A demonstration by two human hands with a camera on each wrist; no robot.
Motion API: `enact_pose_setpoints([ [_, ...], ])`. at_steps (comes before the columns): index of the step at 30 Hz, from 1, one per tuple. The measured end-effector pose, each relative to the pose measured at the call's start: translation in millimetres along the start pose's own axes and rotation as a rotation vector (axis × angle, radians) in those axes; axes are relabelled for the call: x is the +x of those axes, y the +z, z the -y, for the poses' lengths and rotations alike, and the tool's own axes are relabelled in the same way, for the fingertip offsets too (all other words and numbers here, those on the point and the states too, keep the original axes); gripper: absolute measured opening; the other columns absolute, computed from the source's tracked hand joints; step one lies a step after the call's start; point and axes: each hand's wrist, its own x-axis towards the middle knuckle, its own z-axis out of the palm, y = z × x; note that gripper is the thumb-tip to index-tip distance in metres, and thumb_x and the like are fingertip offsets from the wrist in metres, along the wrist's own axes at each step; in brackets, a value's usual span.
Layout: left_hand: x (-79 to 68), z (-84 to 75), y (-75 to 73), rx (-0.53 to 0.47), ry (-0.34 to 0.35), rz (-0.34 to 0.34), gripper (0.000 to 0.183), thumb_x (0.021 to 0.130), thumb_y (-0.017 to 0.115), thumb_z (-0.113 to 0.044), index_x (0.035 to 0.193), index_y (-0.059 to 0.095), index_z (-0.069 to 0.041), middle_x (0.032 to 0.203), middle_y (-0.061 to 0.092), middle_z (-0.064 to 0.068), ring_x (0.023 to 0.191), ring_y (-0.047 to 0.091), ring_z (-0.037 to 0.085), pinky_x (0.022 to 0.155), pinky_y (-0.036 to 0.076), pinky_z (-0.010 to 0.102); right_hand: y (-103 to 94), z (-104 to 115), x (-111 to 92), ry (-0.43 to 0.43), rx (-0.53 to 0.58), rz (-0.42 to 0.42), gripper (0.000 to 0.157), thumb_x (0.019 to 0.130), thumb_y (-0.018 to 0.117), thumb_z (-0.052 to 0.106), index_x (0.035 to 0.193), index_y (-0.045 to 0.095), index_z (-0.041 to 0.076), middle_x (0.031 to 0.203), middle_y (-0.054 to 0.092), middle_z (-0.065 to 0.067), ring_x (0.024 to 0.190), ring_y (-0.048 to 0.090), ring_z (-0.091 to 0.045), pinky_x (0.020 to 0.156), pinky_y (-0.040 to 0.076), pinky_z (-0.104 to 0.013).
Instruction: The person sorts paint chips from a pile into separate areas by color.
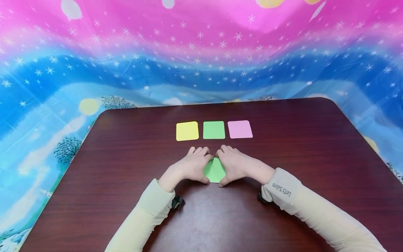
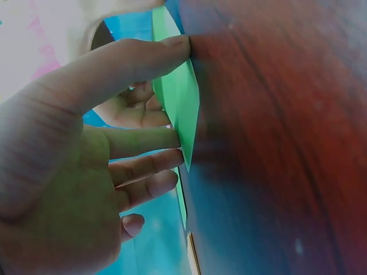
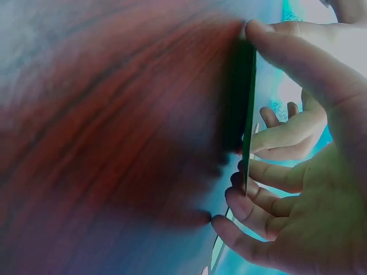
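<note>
A green paper card [image 1: 215, 170] is held between both hands near the middle of the table. My left hand [image 1: 193, 165] grips its left side, the thumb at the near edge and the fingertips at the far edge. On the opposite side my right hand [image 1: 235, 165] holds it the same way, thumb near and fingers far. In the left wrist view the green card [image 2: 180, 94] shows its broad face and pointed corners. From the right wrist the green card [image 3: 250, 109] appears almost edge-on, close over the tabletop.
Beyond the hands, a yellow card [image 1: 187, 131], a second green card [image 1: 214, 130] and a pink card [image 1: 240, 129] lie in a row on the dark wooden table [image 1: 126, 147]. A colourful patterned cloth [image 1: 201, 52] hangs behind the table.
</note>
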Motion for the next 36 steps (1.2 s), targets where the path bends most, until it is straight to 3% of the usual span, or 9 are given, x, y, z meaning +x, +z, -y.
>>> enact_pose_setpoints([
  [6, 1.4, 1.7, 1.5, -0.006, -0.005, 0.002, 0.072, 0.061, 0.076, -0.046, 0.118, 0.054, -0.009, 0.106, 0.045, 0.000, 0.096, 0.042, 0.017, 0.077, 0.026, 0.031, 0.7, -2.7, 1.0, -0.002, -0.036, -0.025, 0.074, 0.053, 0.075, 0.052, 0.105, 0.052, 0.005, 0.092, 0.043, -0.001, 0.085, 0.042, -0.017, 0.071, 0.039, -0.034],
  [12, 8.4, 5.8, -1.4, 0.027, -0.002, -0.038, 0.072, 0.061, 0.076, -0.047, 0.117, 0.052, -0.008, 0.102, 0.047, 0.002, 0.093, 0.042, 0.018, 0.076, 0.027, 0.032, -1.8, -9.3, 3.8, -0.010, -0.064, -0.081, 0.076, 0.053, 0.074, 0.054, 0.107, 0.053, 0.005, 0.094, 0.046, -0.002, 0.088, 0.043, -0.019, 0.073, 0.036, -0.036],
  [22, 43.0, 23.6, -16.6, 0.106, -0.084, -0.092, 0.075, 0.060, 0.075, -0.050, 0.116, 0.053, -0.007, 0.108, 0.047, 0.005, 0.093, 0.045, 0.020, 0.075, 0.030, 0.035, -12.1, -39.0, 24.9, 0.031, -0.090, -0.150, 0.079, 0.058, 0.075, 0.048, 0.120, 0.052, 0.003, 0.110, 0.048, -0.008, 0.104, 0.044, -0.025, 0.090, 0.033, -0.044],
  [36, 70.8, 42.9, -24.3, 0.135, -0.158, -0.061, 0.083, 0.063, 0.074, -0.053, 0.127, 0.048, -0.008, 0.118, 0.045, 0.005, 0.104, 0.045, 0.022, 0.085, 0.030, 0.038, -14.4, -66.5, 50.9, 0.039, -0.048, -0.160, 0.083, 0.062, 0.076, 0.047, 0.127, 0.050, 0.002, 0.114, 0.048, -0.009, 0.106, 0.045, -0.025, 0.096, 0.030, -0.046],
])
